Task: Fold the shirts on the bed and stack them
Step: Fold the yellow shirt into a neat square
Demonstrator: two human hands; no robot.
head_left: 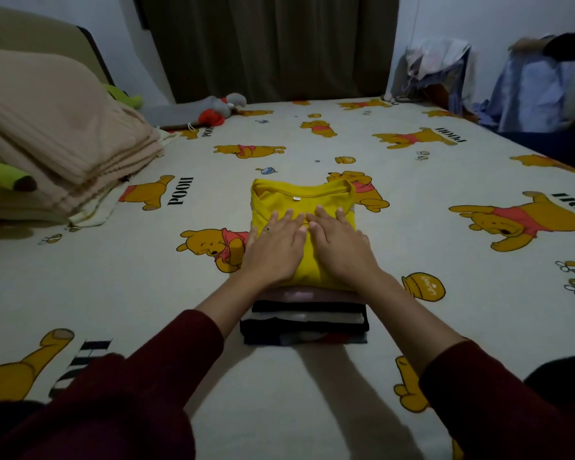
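Head view: left hand (pixel 274 249), right hand (pixel 341 244) flat atop yellow shirt (pixel 304 202).

The hands (pixel 307 247) cover much of the yellow shirt (pixel 299 200); the stack (pixel 304 322) beneath shows only near edges (colours murky).

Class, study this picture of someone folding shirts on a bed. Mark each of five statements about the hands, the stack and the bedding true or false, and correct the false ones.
1. Both the left hand and the right hand lie flat on the yellow shirt. True.
2. The yellow shirt lies at the bottom of the stack. False: it is on top.
3. The bedsheet is plain white. False: it carries a cartoon bear print.
4. A folded beige blanket lies at the left. True.
5. The right hand grips a hanger. False: it holds nothing.
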